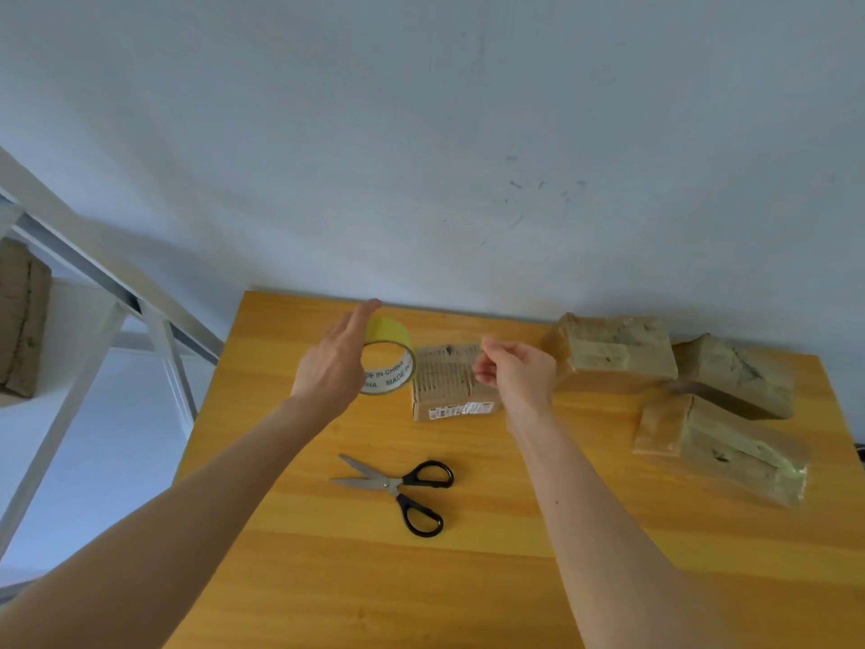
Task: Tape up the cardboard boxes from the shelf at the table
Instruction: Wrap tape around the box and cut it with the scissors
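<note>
A small brown cardboard box (443, 388) with a white label lies at the back middle of the yellow wooden table (327, 583). Just left of it, my left hand (330, 365) holds a roll of clear tape (391, 370) upright, fingers stretched over its top. My right hand (517, 377) hovers at the box's right edge with thumb and fingertips pinched together, apparently on the pulled-out tape end. The thin strip over the box is barely visible.
Black-handled scissors (398, 484) lie open on the table in front of the box. Three taped boxes (613, 353) (737, 377) (721, 447) sit at the right rear. A white metal shelf (70, 274) at left holds another cardboard box (21, 320). The wall runs behind the table.
</note>
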Demonstrator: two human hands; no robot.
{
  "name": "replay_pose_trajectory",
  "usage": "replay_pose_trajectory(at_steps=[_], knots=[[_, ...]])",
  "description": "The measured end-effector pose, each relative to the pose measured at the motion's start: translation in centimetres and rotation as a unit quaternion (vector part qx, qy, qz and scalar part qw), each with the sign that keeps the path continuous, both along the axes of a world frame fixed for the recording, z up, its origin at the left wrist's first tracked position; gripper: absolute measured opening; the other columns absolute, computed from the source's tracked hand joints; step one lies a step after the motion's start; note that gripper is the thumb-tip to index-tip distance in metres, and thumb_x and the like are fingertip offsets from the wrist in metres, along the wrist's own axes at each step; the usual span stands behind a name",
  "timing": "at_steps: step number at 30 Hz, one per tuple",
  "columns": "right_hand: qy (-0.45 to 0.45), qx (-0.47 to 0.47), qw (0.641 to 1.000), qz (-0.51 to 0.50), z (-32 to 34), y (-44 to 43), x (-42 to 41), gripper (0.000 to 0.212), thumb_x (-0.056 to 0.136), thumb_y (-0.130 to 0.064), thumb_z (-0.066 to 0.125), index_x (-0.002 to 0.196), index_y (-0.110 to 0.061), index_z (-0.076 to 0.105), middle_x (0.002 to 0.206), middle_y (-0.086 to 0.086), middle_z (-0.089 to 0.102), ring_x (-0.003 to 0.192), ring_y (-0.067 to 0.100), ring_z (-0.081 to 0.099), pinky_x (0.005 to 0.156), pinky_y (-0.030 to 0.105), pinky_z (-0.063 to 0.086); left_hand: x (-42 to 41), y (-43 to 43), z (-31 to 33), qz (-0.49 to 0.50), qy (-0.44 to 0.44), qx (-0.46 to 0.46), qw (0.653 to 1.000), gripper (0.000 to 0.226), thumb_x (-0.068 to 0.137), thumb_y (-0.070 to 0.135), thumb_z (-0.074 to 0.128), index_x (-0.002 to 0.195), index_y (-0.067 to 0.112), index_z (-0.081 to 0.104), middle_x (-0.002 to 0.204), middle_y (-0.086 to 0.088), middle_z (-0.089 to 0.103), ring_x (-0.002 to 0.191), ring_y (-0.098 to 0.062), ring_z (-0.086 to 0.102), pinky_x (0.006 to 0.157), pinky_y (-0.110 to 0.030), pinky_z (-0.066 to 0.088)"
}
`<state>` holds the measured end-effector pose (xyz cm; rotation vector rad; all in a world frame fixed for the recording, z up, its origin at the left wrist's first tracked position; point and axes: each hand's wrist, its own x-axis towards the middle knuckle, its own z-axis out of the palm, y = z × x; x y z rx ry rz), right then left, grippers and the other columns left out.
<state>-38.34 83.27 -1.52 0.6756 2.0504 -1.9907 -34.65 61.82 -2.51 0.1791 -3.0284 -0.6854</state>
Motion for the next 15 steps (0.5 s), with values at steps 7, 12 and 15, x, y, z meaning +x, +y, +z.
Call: replay_pose_trajectory(at_steps=[7,12,15], knots=[[0.004,0.160,0.984,0.081,-1.6,2.0,-2.1,0.013,0.091,-0.017,0.067,0.083,-0.007,0.071,0.072,0.004,0.070,0.059,0.011,0.064,0.058,0.021,0.055,-0.6,-2.2,-0.8,-0.213,0.030,-0.237,0.947,0.113,0.065,-0.019,0.063,0.146,0.043,0.016,0.116,-0.019,0.056,0.073,-0.029,0.061,0.063,-0.038,0.050],[0.055,0.396,0.896,0.194,-3.0,1.7,-3.2,0.026,0.096,-0.032,0.061,0.081,-0.015,0.073,0.079,-0.003,0.071,0.071,0.013,0.063,0.061,0.025,0.046,-1.8,-2.4,-1.5,-0.305,-0.002,-0.350,0.886,0.114,0.075,-0.005,0.065,0.147,0.048,-0.005,0.132,-0.021,0.043,0.076,-0.025,0.053,0.052,-0.030,0.043],[0.075,0.450,0.864,0.214,-3.1,1.2,-3.3,0.024,0.098,-0.031,0.057,0.091,-0.013,0.071,0.084,-0.003,0.068,0.070,0.014,0.057,0.052,0.021,0.037,-2.1,-2.3,-2.0,-0.322,-0.029,-0.362,0.874,0.107,0.088,0.002,0.055,0.140,0.051,-0.025,0.144,-0.020,0.031,0.086,-0.024,0.053,0.058,-0.029,0.043]])
